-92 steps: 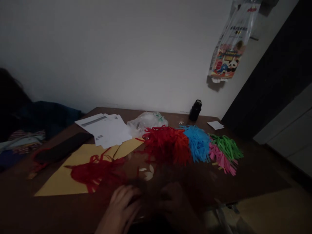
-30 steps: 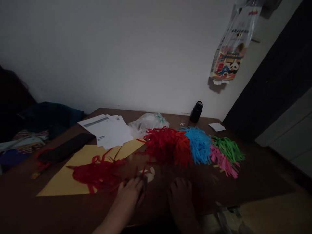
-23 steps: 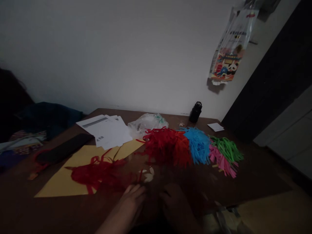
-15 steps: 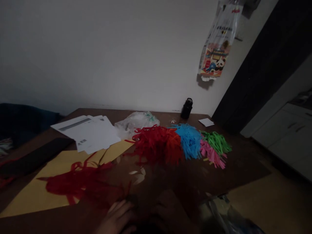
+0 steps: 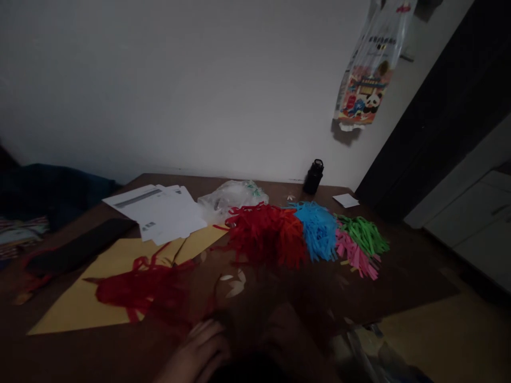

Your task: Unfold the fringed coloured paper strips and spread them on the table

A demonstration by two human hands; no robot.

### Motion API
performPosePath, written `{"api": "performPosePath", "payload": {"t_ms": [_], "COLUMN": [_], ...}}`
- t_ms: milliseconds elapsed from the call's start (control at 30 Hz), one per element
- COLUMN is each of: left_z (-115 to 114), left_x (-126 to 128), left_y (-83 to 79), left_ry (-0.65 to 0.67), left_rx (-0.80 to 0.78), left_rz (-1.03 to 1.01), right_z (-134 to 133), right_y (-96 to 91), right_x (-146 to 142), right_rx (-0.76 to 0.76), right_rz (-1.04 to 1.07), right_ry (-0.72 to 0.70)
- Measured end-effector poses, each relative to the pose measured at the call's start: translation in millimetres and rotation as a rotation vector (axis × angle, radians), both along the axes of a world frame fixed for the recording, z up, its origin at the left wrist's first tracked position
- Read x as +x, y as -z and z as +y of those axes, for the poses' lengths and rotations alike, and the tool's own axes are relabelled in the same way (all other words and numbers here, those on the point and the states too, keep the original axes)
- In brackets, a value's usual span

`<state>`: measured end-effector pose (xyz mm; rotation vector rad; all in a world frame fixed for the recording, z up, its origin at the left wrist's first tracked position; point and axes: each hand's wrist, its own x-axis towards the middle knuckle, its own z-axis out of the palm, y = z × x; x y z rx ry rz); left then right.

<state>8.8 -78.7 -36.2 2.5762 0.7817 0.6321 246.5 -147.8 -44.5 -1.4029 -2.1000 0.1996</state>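
Note:
At the bottom edge my left hand (image 5: 199, 348) has its fingers bent together. A thin red strip rises near its fingertips, but what the fingers hold is lost in the dark. Across a short gap, my right hand (image 5: 285, 332) lies in deep shadow with its fingers curled, and I cannot make out anything in them. Left of my left hand, a loose heap of red paper strips (image 5: 136, 287) lies over yellow paper (image 5: 75, 308). Beyond the hands is a row of fringed bunches: red (image 5: 255, 231), orange (image 5: 291, 242), blue (image 5: 317, 229), pink (image 5: 355, 252) and green (image 5: 365, 234).
White printed sheets (image 5: 167, 213) and a clear plastic bag (image 5: 227, 199) lie at the back left of the brown table (image 5: 403, 276). A black bottle (image 5: 313, 177) stands by the wall, near a white card (image 5: 345, 200). A dark long object (image 5: 83, 247) lies at left.
The view has swung slightly left, so the things on the table appear shifted to the right. Both hands stay near the bottom edge, with little change in their pose.

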Motion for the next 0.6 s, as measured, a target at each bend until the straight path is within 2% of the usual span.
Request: {"api": "performPosePath", "payload": {"t_ms": [100,200,367,500,600], "left_z": [12.7,23.0,20.8,13.8,11.1], "left_x": [3.2,7.9,8.0,10.2,16.9], "left_y": [15.8,24.3,19.6,11.2,5.3], "left_ry": [-0.065,-0.084,-0.083,-0.171,-0.268], "left_rx": [0.177,0.222,0.101,-0.018,-0.090], "left_rz": [0.015,0.082,0.144,0.117,0.179], "right_z": [14.9,25.7,20.2,14.9,15.8], "right_y": [4.5,15.0,19.2,18.0,23.8], "right_x": [-1.0,-0.3,2.0,-1.9,-7.3], "right_rx": [0.132,0.204,0.128,0.092,0.065], "right_rz": [-0.059,-0.135,-0.121,-0.041,-0.006], "right_ry": [0.109,0.123,0.114,0.194,0.286]}}
